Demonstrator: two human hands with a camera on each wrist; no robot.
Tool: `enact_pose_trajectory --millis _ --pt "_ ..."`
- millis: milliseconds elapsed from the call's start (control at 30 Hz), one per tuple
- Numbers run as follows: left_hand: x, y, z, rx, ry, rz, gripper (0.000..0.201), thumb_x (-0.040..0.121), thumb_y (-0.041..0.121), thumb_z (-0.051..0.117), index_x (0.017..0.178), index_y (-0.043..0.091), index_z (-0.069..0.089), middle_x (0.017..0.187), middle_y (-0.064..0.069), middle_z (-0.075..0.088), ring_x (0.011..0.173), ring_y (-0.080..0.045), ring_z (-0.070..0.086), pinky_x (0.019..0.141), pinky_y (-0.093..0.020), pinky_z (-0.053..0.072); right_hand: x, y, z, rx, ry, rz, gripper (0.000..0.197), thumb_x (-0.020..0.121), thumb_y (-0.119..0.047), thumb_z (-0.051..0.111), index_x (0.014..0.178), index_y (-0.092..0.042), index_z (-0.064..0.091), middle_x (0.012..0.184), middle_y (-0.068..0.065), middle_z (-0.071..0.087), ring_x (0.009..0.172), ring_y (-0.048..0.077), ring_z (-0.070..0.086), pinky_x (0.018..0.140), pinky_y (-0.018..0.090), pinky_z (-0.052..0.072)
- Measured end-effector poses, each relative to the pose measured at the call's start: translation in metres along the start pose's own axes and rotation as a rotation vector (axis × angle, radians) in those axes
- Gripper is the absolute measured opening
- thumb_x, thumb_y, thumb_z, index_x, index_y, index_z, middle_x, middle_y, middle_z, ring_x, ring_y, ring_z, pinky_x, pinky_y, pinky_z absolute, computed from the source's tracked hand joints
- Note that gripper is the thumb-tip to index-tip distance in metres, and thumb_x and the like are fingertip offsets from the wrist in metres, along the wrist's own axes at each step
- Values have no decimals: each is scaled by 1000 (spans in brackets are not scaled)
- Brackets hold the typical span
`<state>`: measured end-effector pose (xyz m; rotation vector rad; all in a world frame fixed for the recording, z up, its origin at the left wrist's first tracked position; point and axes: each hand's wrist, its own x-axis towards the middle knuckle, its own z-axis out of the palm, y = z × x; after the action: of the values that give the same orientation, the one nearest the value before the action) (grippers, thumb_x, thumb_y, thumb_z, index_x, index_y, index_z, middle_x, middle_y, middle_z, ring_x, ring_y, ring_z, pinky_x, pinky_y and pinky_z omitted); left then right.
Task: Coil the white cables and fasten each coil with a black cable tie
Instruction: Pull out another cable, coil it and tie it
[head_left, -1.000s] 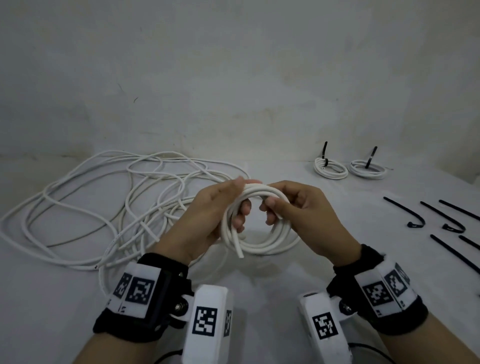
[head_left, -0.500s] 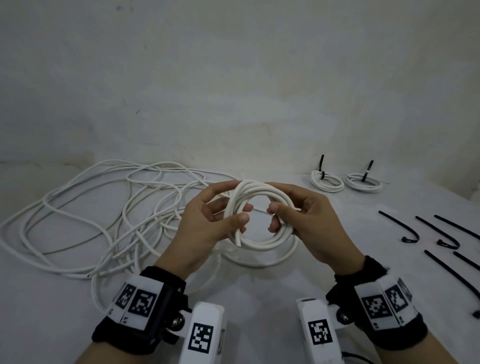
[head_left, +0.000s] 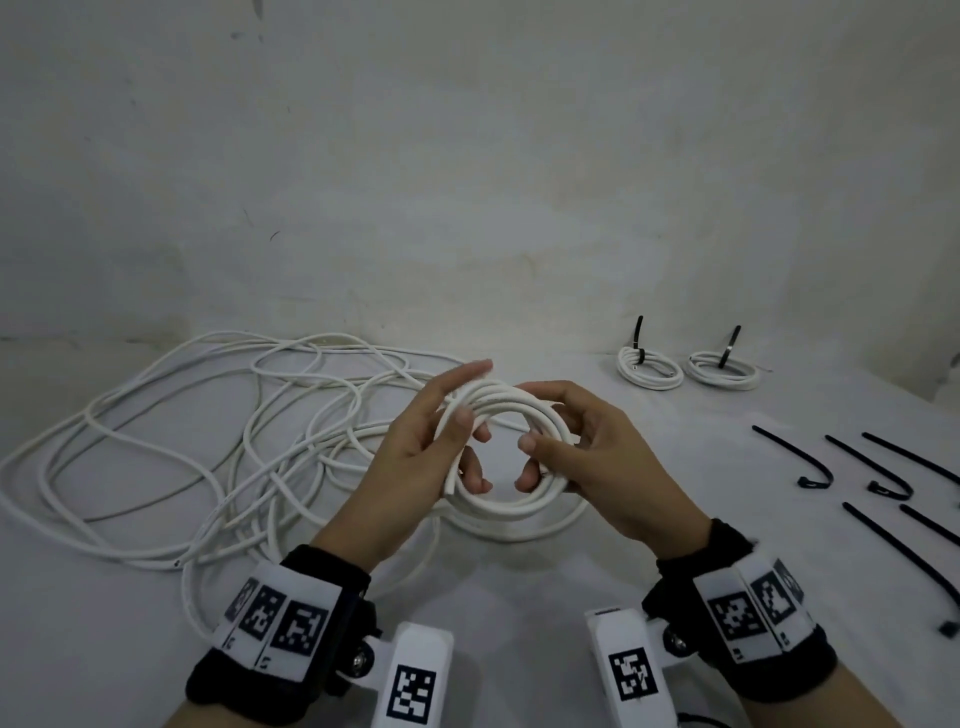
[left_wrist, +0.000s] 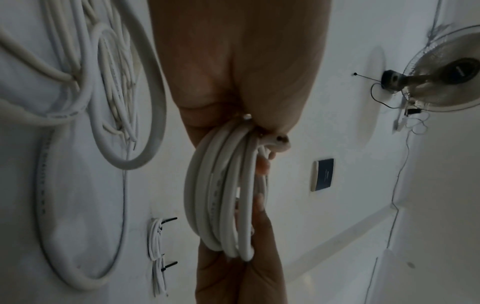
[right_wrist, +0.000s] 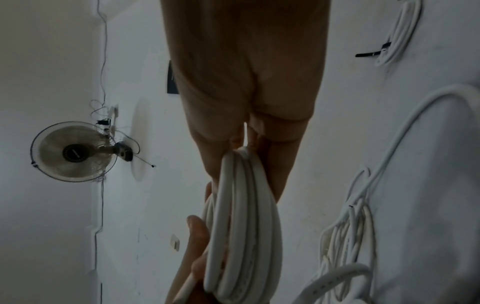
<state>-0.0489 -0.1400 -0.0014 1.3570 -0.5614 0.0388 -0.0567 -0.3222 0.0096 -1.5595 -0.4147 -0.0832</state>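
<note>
You hold the white coil (head_left: 506, 457) above the table: left hand (head_left: 415, 452) and right hand (head_left: 597, 462) pinch opposite sides, keeping loops stacked for tying.

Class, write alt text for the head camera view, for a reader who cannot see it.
Two hands, left hand and right hand, hold a white coil above a table. Loose cable lies left, two tied coils behind, black ties right.
</note>
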Motion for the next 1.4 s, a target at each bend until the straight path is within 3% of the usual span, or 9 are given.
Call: enact_pose_trajectory --millis 333,567,700,833,1000,1100,1233,1333,1400 --pt "0 -7 2 -105 11 -43 61 68 65 67 115 26 65 73 -1 57 59 -12 54 64 -24 53 0 -5 -5 49 55 -4 28 79 3 69 104 -10 64 73 5 63 61 28 67 61 33 56" --pt "3 -7 10 -132 55 -131 30 82 29 53 98 4 58 65 1 54 56 -10 55 68 -30 47 -2 -13 -6 -29 132 26 28 83 1 69 107 -10 60 77 8 66 68 33 70 68 41 59" --pt "4 -9 12 -236 48 -147 16 95 13 43 91 6 57 63 2 49 50 -9 47 58 -22 50 -3 -26 -19 -149 87 78 8 90 -15 62 97 -13 64 81 8 66 73 21 71 68 30 57" --pt "2 -10 18 -217 -21 -158 18 85 22 48 88 6 55 64 2 49 50 -8 45 60 -22 50 3 -27 -93 -239 476 130 18 94 -24 56 87 -10 65 73 1 65 66 14 67 64 22 51" --pt "-1 -15 20 -225 -107 -166 47 67 47 75 93 10 62 68 2 52 53 -8 47 62 -22 51 -3 -1 -219 -866 798 383 18 87 -16 63 85 1 70 82 15 64 83 27 61 75 34 48" --pt "-1 -18 17 -231 -124 -178 70 52 57 83 98 9 62 70 1 52 54 -8 47 62 -22 51 -8 14 -254 -1212 710 660 24 87 -13 64 98 9 67 104 21 67 100 34 60 78 33 45" --pt "1 -19 13 -273 -104 -200 72 48 55 86 99 10 63 68 1 52 53 -8 46 61 -22 51 -5 27 -264 -1343 574 899 24 82 -13 71 73 3 56 91 19 64 79 29 54 49 27 36" --pt "2 -21 8 -291 -110 -218 65 51 52 86 98 13 66 69 1 52 53 -8 45 61 -23 50 -5 36 -271 -1428 436 978 25 80 -4 70 101 6 62 102 19 59 100 35 58 51 26 35" --pt "2 -23 7 -302 -111 -229 64 52 51 86 98 12 65 69 0 52 53 -8 44 61 -23 50 -7 37 -270 -1445 419 965 20 80 -8 72 94 2 63 113 16 60 103 34 59 55 25 40"
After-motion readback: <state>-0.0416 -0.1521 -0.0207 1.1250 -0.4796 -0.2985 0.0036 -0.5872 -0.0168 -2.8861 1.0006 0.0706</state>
